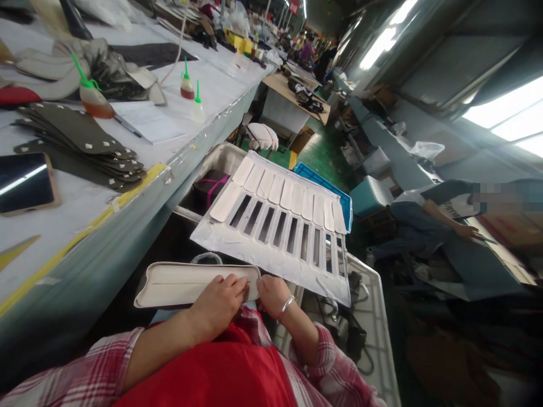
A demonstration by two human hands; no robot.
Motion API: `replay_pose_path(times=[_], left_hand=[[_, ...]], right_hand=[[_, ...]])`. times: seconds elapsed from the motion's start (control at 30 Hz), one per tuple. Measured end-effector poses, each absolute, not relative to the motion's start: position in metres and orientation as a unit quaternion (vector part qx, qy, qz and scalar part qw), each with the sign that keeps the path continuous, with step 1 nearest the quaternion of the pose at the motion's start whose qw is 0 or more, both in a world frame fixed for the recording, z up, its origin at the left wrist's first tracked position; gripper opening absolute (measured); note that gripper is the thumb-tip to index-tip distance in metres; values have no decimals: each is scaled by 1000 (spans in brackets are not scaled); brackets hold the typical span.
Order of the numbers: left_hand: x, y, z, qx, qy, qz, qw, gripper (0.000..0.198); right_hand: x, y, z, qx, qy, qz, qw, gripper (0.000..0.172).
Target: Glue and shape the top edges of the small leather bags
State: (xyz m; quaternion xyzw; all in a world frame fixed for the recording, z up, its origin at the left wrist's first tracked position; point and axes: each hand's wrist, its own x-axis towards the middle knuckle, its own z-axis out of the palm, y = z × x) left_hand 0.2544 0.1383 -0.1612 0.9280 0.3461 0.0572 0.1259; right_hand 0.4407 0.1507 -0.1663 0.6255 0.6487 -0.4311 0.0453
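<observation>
A long cream leather piece with rounded corners lies across my lap, stretching to the left. My left hand rests on its right end with fingers curled and pressed onto it. My right hand, with a silver bracelet at the wrist, pinches the same end from the right. Just beyond my hands a white slotted board carries a row of several cream strips laid side by side.
A long white workbench runs along the left with stacked grey leather pieces, a phone and green-capped glue bottles. A white crate and a blue crate sit ahead. Another person sits at right.
</observation>
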Motion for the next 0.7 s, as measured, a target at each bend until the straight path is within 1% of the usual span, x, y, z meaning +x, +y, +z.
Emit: replay_pose_path(times=[0.07, 0.13, 0.2, 0.27, 0.33, 0.4, 0.47, 0.53, 0.63, 0.7], left_hand=[[254, 140, -161, 927, 343, 60, 138, 36], [252, 141, -161, 923, 347, 62, 153, 35], [251, 141, -160, 919, 352, 65, 166, 34], [250, 142, -159, 917, 353, 68, 175, 34], [251, 142, -159, 915, 355, 69, 180, 34], [251, 143, -159, 914, 356, 67, 183, 33], [252, 143, -159, 914, 356, 65, 183, 34], [252, 144, -160, 916, 353, 65, 181, 34], [251, 144, -161, 918, 349, 68, 173, 32], [251, 144, -160, 920, 347, 67, 170, 30]], right_hand=[[442, 151, -167, 645, 601, -471, 20, 36], [443, 151, -166, 654, 554, -516, 0, 47], [445, 152, -163, 657, 483, -577, -38, 54], [445, 154, -159, 655, 397, -636, -91, 53], [445, 155, -157, 652, 344, -664, -124, 49], [445, 154, -156, 656, 348, -659, -117, 43], [445, 152, -158, 663, 368, -643, -106, 33], [443, 149, -161, 677, 411, -604, -92, 27], [439, 148, -162, 694, 519, -498, -38, 27], [436, 149, -159, 692, 562, -453, -8, 27]])
